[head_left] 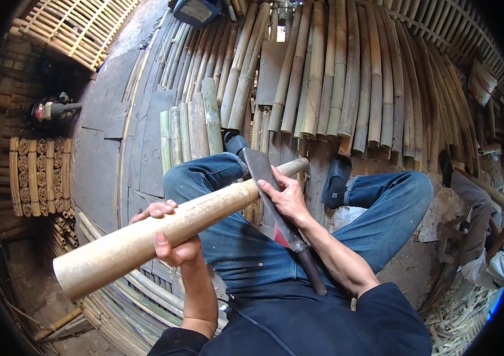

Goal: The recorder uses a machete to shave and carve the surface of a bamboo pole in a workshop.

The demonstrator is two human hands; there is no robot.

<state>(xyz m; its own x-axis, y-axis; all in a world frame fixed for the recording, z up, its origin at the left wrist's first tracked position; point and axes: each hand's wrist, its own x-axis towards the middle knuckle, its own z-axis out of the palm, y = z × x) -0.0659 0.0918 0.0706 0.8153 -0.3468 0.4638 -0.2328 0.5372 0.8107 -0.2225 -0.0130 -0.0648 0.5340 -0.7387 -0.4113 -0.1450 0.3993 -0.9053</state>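
Note:
A thick bamboo pole lies slantwise across my lap, its wide end at the lower left and its thinner end past my right hand. My left hand is wrapped round the pole from below, thumb on the near side and fingertips over the far side. With my right hand I grip a broad dark machete by its blade, not by its handle, which points down over my lap. The blade crosses the pole near a node and seems to rest on it; exact edge contact is hidden.
Ahead of my feet lie rows of long bamboo poles, with shorter green pieces to their left. Split bamboo strips lie at my left, near tied bundles. At the far right another person's grey trouser leg shows.

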